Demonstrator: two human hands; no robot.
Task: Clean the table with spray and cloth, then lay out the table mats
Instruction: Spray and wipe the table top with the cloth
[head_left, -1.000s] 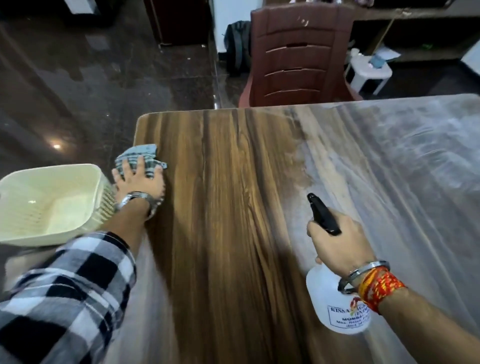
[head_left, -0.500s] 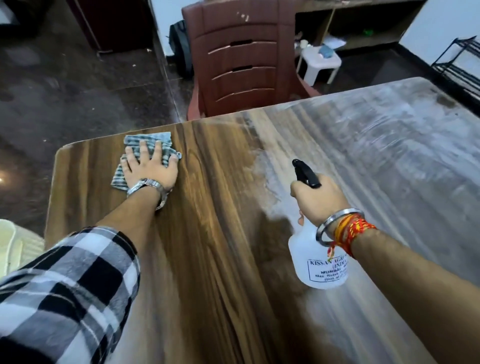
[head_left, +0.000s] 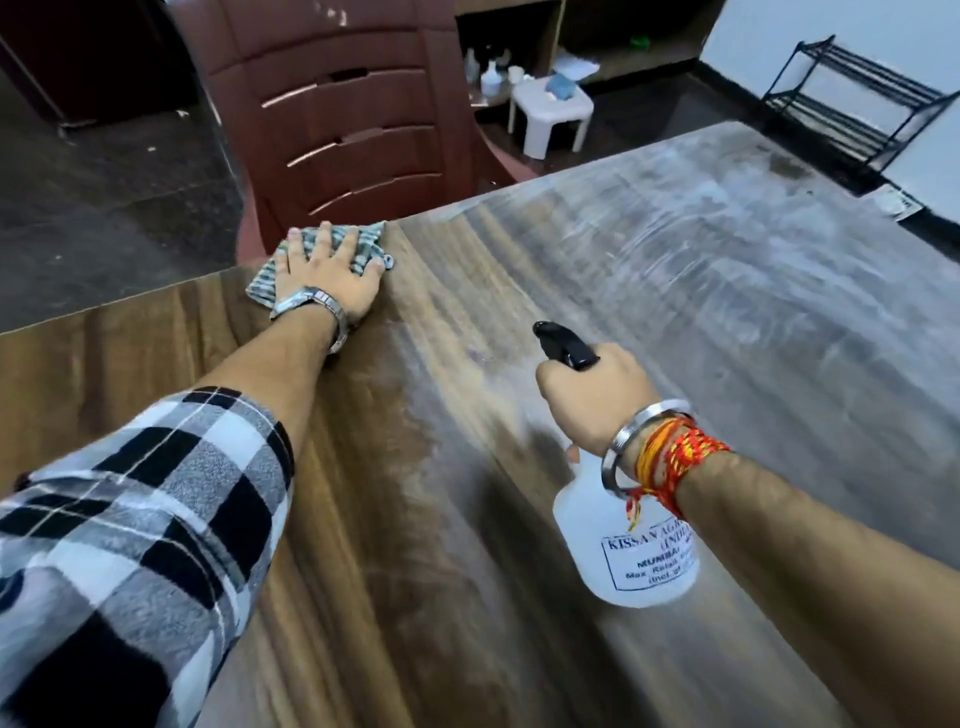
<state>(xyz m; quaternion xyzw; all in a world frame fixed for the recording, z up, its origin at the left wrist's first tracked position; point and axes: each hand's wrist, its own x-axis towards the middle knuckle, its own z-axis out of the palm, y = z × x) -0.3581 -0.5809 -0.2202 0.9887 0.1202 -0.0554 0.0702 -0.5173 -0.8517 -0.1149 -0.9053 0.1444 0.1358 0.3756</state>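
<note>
Wood-grain brown laminate covers the surface (head_left: 441, 519). It is dark and glossy on the left part and hazy with a whitish film across the right and far parts.

The left hand (head_left: 324, 275) lies flat with its fingers straight and spread, pressing down on a grey-and-white striped cloth (head_left: 366, 244). The cloth sits at the far edge of the surface, its corners showing beyond the fingertips and beside the wrist. A silver metal wristwatch (head_left: 311, 304) circles that wrist, and a black-and-white checked sleeve (head_left: 135, 519) is pushed up the forearm.

The right hand (head_left: 592, 395) is curled tightly round the neck of a translucent white plastic spray bottle (head_left: 634, 566). The bottle is tilted over the near right part of the surface, well apart from the cloth. Its black trigger head (head_left: 563, 345) sticks out above the knuckles and points away to the far left. A boxed label in black print faces the camera. A steel bangle (head_left: 639, 436) and red-and-orange threads (head_left: 675, 457) ring this wrist.

A dark red-brown plastic chair (head_left: 353, 130) stands just behind the far edge, right behind the cloth. Farther back on the floor are a small white plastic stool (head_left: 550, 111) and a black wire rack (head_left: 852, 104) against the wall.
</note>
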